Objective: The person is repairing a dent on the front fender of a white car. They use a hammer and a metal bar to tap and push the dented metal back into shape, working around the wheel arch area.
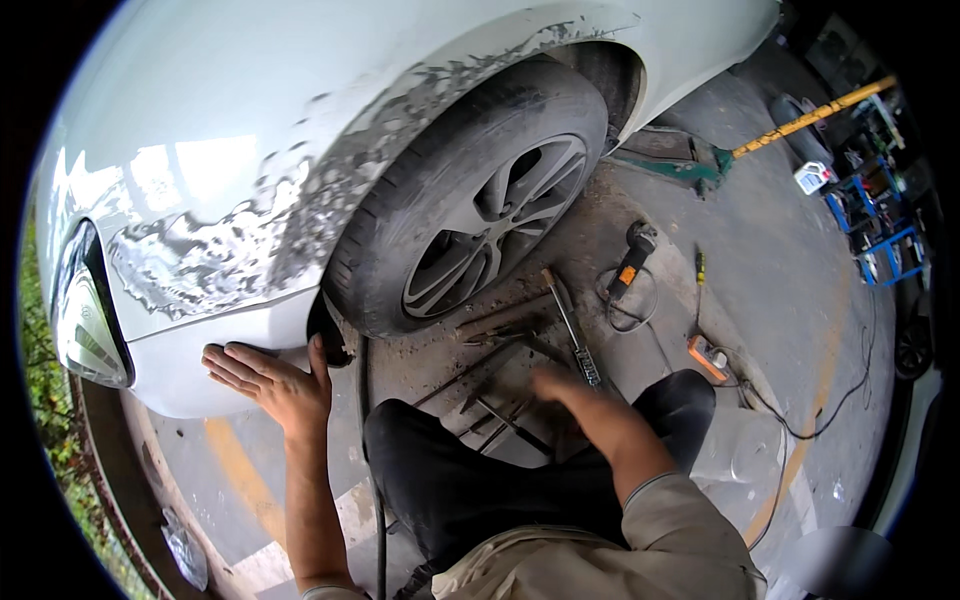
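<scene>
My left hand [265, 380] lies flat with fingers stretched against the white bumper [180, 368] of a car, just below a patch of scraped, rippled bare metal [210, 260] on the body panel. My right hand [556, 386], smeared by motion, is low over a group of hand tools on the floor between my knees; whether it holds anything is not visible. Beside it lies a long-shafted metal tool [570, 325]. A dark-handled tool [515, 430] is among several others, partly hidden. The wheel [490, 230] stands behind them.
An angle grinder [632, 262] with its cord lies right of the wheel. Farther right are a screwdriver [701, 265] and an orange power strip [708, 358] with black cable. A green floor jack [690, 170] with yellow handle reaches beneath the car. A dark hose [366, 430] runs beside my left knee.
</scene>
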`<state>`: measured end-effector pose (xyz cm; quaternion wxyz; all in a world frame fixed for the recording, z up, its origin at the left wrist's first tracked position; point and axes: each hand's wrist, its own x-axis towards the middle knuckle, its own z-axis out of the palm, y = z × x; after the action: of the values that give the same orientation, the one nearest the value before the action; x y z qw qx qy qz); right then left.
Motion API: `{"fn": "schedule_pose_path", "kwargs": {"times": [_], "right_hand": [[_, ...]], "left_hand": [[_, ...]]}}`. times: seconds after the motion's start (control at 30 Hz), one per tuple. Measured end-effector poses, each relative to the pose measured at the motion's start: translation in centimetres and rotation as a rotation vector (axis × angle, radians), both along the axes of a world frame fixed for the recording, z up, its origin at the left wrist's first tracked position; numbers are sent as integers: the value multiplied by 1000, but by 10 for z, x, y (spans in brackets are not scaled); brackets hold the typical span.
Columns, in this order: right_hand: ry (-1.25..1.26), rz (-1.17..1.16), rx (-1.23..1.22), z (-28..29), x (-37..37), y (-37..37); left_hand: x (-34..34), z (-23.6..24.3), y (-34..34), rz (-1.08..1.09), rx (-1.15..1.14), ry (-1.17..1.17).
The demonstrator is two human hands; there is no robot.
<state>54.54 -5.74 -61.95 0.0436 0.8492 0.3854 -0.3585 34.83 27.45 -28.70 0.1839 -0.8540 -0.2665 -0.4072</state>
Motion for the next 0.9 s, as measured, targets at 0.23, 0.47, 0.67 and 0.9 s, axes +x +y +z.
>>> {"fn": "schedule_pose_path", "kwargs": {"times": [0.23, 0.47, 0.67, 0.9], "right_hand": [[-68, -270, 347, 83, 180, 40], [165, 368, 87, -3, 171, 62], [192, 677, -128, 22, 107, 102], [281, 862, 163, 34, -37, 122]], "left_hand": [[15, -36, -19, 121, -118, 25], [10, -25, -45, 228, -268, 84], [8, 2, -70, 299, -385, 158], [10, 32, -93, 318, -614, 83]]}}
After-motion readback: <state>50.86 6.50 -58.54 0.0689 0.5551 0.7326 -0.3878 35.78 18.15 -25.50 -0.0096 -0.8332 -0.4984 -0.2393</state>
